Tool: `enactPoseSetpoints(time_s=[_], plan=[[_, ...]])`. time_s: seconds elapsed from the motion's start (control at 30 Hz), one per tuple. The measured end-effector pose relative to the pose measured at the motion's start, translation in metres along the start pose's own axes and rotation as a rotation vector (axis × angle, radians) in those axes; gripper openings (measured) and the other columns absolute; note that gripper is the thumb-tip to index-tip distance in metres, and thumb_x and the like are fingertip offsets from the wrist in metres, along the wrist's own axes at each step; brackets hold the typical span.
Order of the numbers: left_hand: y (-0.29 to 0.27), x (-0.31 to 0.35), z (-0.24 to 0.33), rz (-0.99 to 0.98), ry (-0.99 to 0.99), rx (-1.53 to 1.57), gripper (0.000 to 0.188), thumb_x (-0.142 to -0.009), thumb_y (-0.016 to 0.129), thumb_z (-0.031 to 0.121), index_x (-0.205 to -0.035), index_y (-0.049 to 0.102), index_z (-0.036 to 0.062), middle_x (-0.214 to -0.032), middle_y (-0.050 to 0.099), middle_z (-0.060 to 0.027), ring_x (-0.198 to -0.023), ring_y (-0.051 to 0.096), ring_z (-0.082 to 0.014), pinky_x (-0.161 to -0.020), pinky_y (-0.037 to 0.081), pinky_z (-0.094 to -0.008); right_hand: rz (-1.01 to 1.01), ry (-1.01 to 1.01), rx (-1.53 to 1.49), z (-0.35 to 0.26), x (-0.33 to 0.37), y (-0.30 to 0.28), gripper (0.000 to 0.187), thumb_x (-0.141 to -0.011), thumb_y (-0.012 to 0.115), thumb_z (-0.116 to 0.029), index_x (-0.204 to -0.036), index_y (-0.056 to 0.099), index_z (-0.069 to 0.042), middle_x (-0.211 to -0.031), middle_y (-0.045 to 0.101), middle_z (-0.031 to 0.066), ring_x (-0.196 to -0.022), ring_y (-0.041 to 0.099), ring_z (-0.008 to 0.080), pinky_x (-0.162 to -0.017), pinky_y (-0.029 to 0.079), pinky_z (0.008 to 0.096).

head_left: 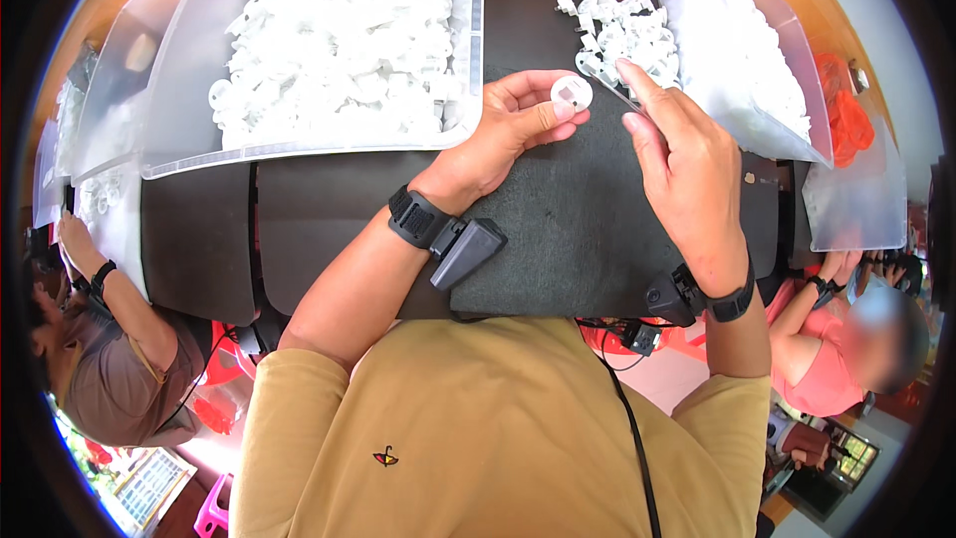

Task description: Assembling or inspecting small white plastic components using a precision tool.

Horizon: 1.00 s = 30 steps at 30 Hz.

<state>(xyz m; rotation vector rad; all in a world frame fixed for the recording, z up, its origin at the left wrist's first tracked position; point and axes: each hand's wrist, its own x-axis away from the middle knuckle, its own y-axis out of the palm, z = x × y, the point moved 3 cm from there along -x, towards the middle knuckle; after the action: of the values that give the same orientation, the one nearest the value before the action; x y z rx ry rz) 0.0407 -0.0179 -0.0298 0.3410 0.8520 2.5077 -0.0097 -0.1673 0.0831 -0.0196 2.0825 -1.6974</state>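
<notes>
My left hand [508,125] pinches a small white round plastic part [571,92] between thumb and fingertips, its face with a squarish recess turned up. Just to its right is my right hand [687,154], its index finger stretched forward and its thumb bent below. A slim greyish tool [619,92] shows between that thumb and index finger; its exact kind is hard to make out. The two hands are apart, above a dark grey mat [568,229]. Beyond my right fingertips lies a loose heap of white plastic parts [632,35].
A large clear bin [309,154] piled with white parts stands at the far left. Another clear bin [817,144] with white pieces stands at the right, near an orange-red plastic bag [844,110]. Co-workers sit on both sides, one at left [110,359], one at right [827,359].
</notes>
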Motion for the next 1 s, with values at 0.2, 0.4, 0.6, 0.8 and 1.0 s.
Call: enactPoseSetpoints(time_s=[0.2, 0.4, 0.6, 0.8, 1.0], plan=[[0.001, 0.002, -0.001, -0.082, 0.046, -0.124, 0.031, -0.084, 0.070, 0.006, -0.112, 0.059, -0.0004, -0.110, 0.064, -0.0084, -0.103, 0.061, -0.0152, -0.092, 0.050, -0.0281, -0.101, 0.266, -0.900, 0.031, 0.000, 0.049, 0.023, -0.084, 0.068, -0.008, -0.107, 0.066, -0.004, -0.080, 0.066, 0.0026, -0.058, 0.051, 0.0053, -0.050, 0.040, 0.0232], [0.009, 0.005, 0.007, -0.081, 0.072, -0.160, 0.032, -0.082, 0.071, 0.003, -0.112, 0.061, -0.0004, -0.111, 0.064, -0.0091, -0.105, 0.061, -0.0159, -0.094, 0.049, -0.0305, -0.087, 0.415, -1.150, 0.026, 0.008, 0.051, 0.016, -0.088, 0.066, -0.010, -0.100, 0.065, 0.001, -0.077, 0.064, -0.0008, -0.056, 0.044, 0.0001, -0.048, 0.034, 0.0161], [0.010, 0.005, 0.006, -0.111, 0.072, -0.116, 0.033, -0.082, 0.070, 0.002, -0.114, 0.061, -0.0009, -0.112, 0.064, -0.0095, -0.105, 0.061, -0.0162, -0.095, 0.048, -0.0317, -0.075, 0.425, -1.162, 0.025, 0.009, 0.049, 0.017, -0.088, 0.066, -0.010, -0.100, 0.065, 0.001, -0.077, 0.064, 0.0002, -0.055, 0.044, 0.0006, -0.047, 0.034, 0.0163], [0.008, 0.003, 0.002, -0.135, 0.050, -0.079, 0.038, -0.083, 0.069, 0.002, -0.119, 0.058, -0.0011, -0.114, 0.063, -0.0104, -0.105, 0.061, -0.0173, -0.095, 0.048, -0.0324, -0.122, 0.463, -1.308, 0.029, 0.011, 0.052, 0.019, -0.088, 0.066, -0.011, -0.103, 0.064, 0.001, -0.079, 0.065, 0.0017, -0.054, 0.044, 0.0016, -0.047, 0.034, 0.0167], [0.008, 0.000, -0.007, -0.174, -0.002, -0.136, 0.053, -0.084, 0.067, 0.000, -0.132, 0.046, -0.0002, -0.121, 0.058, -0.0116, -0.107, 0.060, -0.0178, -0.094, 0.049, -0.0316, -0.292, 0.445, -1.129, 0.041, -0.016, 0.032, 0.017, -0.087, 0.065, -0.012, -0.099, 0.064, 0.001, -0.078, 0.064, 0.0013, -0.054, 0.045, 0.0019, -0.047, 0.034, 0.0170]])
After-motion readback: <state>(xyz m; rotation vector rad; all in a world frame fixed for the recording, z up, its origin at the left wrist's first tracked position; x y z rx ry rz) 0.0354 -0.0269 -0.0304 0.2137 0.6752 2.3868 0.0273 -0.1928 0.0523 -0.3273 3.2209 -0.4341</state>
